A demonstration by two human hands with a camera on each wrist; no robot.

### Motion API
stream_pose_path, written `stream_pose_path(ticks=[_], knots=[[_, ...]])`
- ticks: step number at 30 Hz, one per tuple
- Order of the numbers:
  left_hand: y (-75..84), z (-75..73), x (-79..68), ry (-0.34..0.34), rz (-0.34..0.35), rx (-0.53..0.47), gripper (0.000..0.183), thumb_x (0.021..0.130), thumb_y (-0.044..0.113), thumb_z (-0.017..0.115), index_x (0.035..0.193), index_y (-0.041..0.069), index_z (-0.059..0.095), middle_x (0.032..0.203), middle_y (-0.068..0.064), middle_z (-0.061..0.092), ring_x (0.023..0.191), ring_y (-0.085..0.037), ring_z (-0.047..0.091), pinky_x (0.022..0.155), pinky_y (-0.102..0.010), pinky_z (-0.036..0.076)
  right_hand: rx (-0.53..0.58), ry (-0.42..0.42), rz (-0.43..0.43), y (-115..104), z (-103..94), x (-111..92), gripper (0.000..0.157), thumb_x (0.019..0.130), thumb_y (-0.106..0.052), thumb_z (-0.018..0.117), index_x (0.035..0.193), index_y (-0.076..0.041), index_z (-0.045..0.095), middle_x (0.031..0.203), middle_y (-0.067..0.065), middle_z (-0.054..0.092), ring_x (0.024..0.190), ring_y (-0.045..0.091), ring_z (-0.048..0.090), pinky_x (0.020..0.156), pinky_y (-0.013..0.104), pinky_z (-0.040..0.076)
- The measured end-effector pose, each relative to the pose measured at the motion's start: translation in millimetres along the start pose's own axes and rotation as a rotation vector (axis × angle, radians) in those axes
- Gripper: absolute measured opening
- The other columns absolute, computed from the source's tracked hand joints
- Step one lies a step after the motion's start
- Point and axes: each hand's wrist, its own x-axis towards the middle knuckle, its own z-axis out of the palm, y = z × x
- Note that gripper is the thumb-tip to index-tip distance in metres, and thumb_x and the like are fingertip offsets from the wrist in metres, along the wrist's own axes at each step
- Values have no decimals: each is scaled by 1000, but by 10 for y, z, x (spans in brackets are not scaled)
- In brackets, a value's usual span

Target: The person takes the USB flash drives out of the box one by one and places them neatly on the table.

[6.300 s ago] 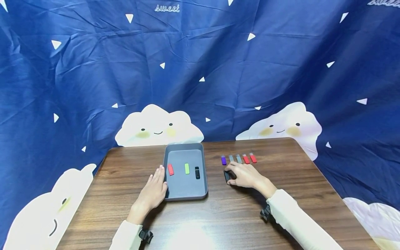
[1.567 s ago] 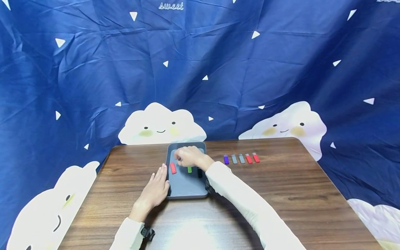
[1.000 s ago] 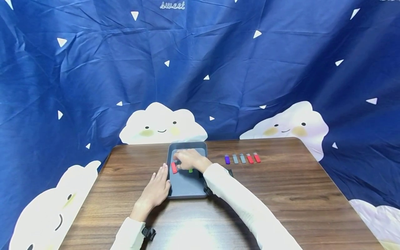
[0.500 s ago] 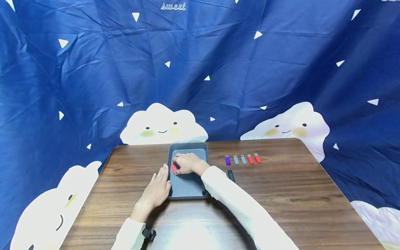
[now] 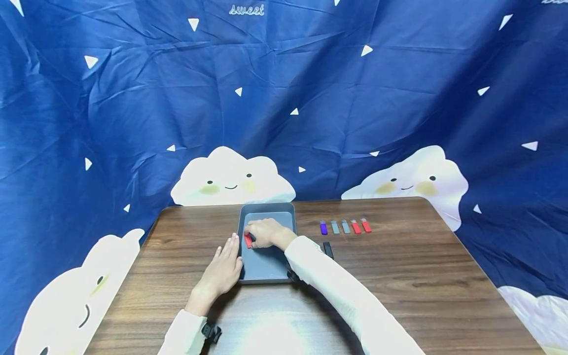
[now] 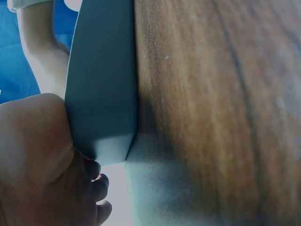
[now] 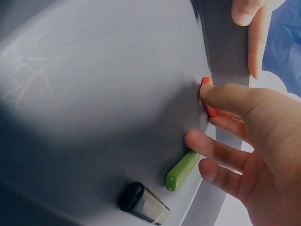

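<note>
My right hand [image 5: 268, 232] reaches into the grey tray [image 5: 267, 274] and pinches a red USB stick [image 5: 248, 241] near the tray's left wall. In the right wrist view, the thumb [image 7: 230, 98] and index finger hold that stick [image 7: 207, 96], while the other fingers hang bent beside a green USB stick [image 7: 181, 172]. Closer to that camera lies a black USB stick [image 7: 143, 203]; the right hand and sleeve hide both in the head view. With fingers straight, my left hand [image 5: 220, 266] rests along the outside of the tray's left wall [image 6: 106, 80].
Right of the tray, a row holds a purple USB stick [image 5: 323, 227], two grey USB sticks [image 5: 345, 227] and two red USB sticks [image 5: 366, 226]. Another black USB stick [image 5: 328, 250] lies in front of the row on the wooden table [image 5: 399, 266].
Earlier my right hand held the black USB stick in front of the row; that stick now lies there. The hand has moved left into the tray and taken hold of the red stick.
</note>
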Motion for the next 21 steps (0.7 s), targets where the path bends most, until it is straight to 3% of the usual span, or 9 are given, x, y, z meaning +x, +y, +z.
stream_pose_path(ticks=[10, 21], knots=[[33, -20, -14, -5, -1, 3, 62, 111, 17, 44, 164, -11, 26, 173, -27, 26, 162, -43, 29, 131, -64, 26, 2, -26, 20, 52, -34, -47, 54, 92, -38, 78, 143, -22, 65, 126, -2, 63, 94, 14, 63, 87, 33, 58], [35, -15, -16, -11, 0, 18, 63, 111, 17, 44, 163, -12, 26, 173, -28, 26, 161, -44, 29, 130, -64, 26, -9, -34, 30, 76, -38, -80, 52, 92, -44, 78, 137, -21, 67, 125, -2, 62, 89, 14, 60, 82, 32, 56]])
